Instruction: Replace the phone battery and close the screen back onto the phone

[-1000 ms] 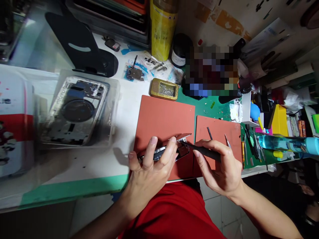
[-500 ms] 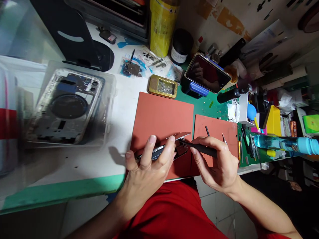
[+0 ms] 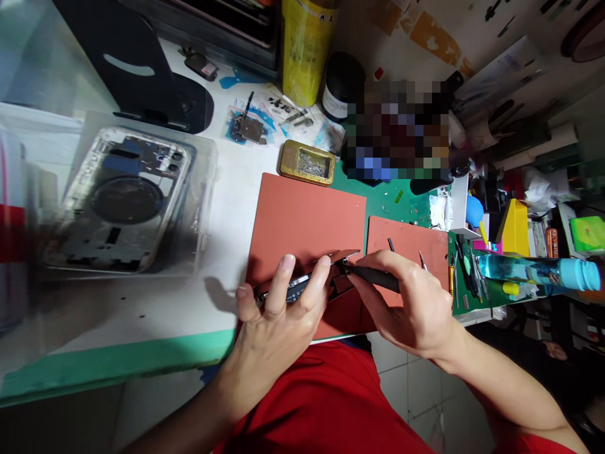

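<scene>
Over the red-brown mat [image 3: 307, 217] my left hand [image 3: 281, 325] holds an opened phone [image 3: 295, 291], fingers spread across it. One thin panel [image 3: 347, 255] of the phone is tilted up from the body, and dark inner parts show in the gap. Between the thumb and fingers of my right hand [image 3: 413, 309] is a slim black tool [image 3: 375, 276] that tapers to a tip. That tip reaches the gap at the phone's right end; what it touches there is too small to make out.
A smaller red-brown mat [image 3: 406, 236] bears thin tools. Behind stands a gold tin [image 3: 307, 162] of small metal bits. To the left, a clear plastic box [image 3: 208, 189] holds a phone housing [image 3: 116, 198]. A blue bottle [image 3: 529, 270] lies on the right. Part of the back is pixelated.
My right hand and the black tool have shifted slightly left, closer to the phone's gap. My left hand stays on the phone. The view has moved a little.
</scene>
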Motion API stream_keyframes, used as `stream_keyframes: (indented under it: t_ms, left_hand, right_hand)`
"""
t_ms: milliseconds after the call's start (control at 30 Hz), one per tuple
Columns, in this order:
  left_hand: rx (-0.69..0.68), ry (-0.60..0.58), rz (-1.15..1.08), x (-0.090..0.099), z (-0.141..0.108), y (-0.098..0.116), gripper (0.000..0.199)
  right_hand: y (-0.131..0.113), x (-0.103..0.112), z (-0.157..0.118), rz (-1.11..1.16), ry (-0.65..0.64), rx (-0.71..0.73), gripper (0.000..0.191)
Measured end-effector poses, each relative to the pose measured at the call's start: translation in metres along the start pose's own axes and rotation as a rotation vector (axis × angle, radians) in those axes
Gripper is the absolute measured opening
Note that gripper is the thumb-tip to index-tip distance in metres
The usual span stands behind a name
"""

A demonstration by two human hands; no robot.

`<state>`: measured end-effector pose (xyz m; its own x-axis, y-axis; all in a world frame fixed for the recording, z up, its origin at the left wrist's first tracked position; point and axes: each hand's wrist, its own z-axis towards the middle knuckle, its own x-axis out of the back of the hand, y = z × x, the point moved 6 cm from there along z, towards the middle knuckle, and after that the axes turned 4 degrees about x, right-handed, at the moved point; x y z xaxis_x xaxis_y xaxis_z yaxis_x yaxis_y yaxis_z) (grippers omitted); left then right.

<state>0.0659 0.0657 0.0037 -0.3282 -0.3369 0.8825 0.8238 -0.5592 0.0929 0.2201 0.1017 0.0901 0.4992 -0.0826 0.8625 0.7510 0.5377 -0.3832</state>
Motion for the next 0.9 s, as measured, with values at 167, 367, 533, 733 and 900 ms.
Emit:
stream_keyframes:
  t_ms: [167,367,533,733,900]
  left_hand:
    - [0.010,0.052,-0.060,-0.002,-0.002,-0.001,0.018]
    - [0.007,0.081,-0.070,-0.004,-0.002,-0.002,0.013]
    - [-0.003,0.103,-0.059,-0.006,-0.002,-0.002,0.013]
    - [0.002,0.103,-0.073,-0.005,-0.001,-0.003,0.012]
    - [0.011,0.112,-0.089,-0.005,0.000,-0.003,0.012]
  right_hand:
    - [-0.005,0.001,0.021,-0.121,-0.074,0.198,0.020]
    - [-0.005,0.001,0.031,-0.133,-0.131,0.210,0.016]
    - [-0.003,0.002,0.033,-0.121,-0.138,0.236,0.010]
    - [-0.002,0.000,0.034,-0.166,-0.138,0.244,0.005]
    - [-0.004,0.001,0.035,-0.141,-0.141,0.279,0.007]
